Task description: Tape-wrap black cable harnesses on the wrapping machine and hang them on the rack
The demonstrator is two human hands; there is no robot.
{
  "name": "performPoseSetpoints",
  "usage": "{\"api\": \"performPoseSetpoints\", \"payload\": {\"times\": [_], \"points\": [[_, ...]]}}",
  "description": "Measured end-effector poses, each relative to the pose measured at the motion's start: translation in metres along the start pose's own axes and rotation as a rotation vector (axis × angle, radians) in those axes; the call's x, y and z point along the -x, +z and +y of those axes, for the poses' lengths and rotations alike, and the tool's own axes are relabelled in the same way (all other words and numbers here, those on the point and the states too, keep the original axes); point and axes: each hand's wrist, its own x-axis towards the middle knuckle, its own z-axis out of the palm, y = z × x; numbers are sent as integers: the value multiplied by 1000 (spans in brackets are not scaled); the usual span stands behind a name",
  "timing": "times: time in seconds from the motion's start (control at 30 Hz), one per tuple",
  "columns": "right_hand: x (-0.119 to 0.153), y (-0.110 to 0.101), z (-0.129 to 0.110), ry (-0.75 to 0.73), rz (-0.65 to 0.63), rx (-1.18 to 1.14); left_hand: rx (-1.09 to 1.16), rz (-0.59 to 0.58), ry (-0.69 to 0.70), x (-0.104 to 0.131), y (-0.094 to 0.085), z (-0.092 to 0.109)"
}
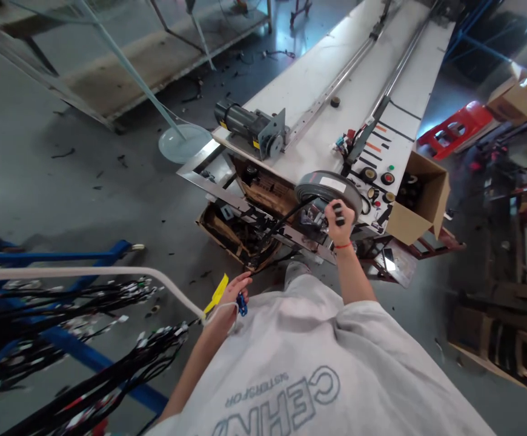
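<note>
My right hand is closed at the near edge of a grey coiled roll with a white label, lying on the near end of a long white bench. Small black pieces show between its fingers. My left hand is low in front of my shirt, its fingers curled round the end of a thin black strip that runs up to the roll. A blue object hangs beside the left palm, and a yellow tag is at the wrist.
A motor stands on the bench's left edge. An open cardboard box is at its right, another box below. Blue racks with black cables fill the lower left. A red stool is at the right.
</note>
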Motion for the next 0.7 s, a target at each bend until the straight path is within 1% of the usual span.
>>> {"api": "performPoseSetpoints", "payload": {"times": [0.07, 0.1, 0.13, 0.2, 0.23, 0.33, 0.37, 0.4, 0.43, 0.47, 0.5, 0.57, 0.6, 0.63, 0.67, 0.7], "points": [[2, 0, 10, -63, 111, -26, 3, 20, 7, 3, -4, 2], [1, -3, 9, -102, 176, -59, 1, 29, 3, 4, -4, 4], [-1, -7, 5, -147, 236, -103, -7, 36, -4, 5, -4, 5], [-10, -17, -15, -235, 304, -202, -29, 29, -16, 4, -1, 7], [-15, -22, -29, -268, 306, -249, -38, 18, -13, 2, 1, 8], [-29, -30, -74, -365, 246, -345, -40, -11, 10, -8, 9, 10], [-31, -31, -84, -407, 225, -362, -40, -12, 13, -12, 12, 11], [-32, -29, -89, -452, 216, -370, -43, -10, 12, -15, 15, 12], [-32, -25, -88, -480, 210, -362, -53, -8, 5, -18, 17, 13], [-32, -20, -81, -473, 192, -334, -63, -8, -2, -20, 19, 15], [-31, -14, -69, -428, 174, -297, -73, -8, -7, -22, 22, 18], [-30, -4, -42, -245, 95, -182, -79, -12, -7, -24, 25, 23], [-30, -1, -31, -174, 74, -153, -72, -14, 6, -24, 27, 27], [-31, -1, -25, -132, 68, -150, -62, -13, 19, -24, 29, 29], [-32, -3, -23, -134, 87, -173, -53, -9, 31, -24, 31, 32], [-32, -7, -26, -173, 118, -212, -49, -4, 39, -24, 33, 34]]}}
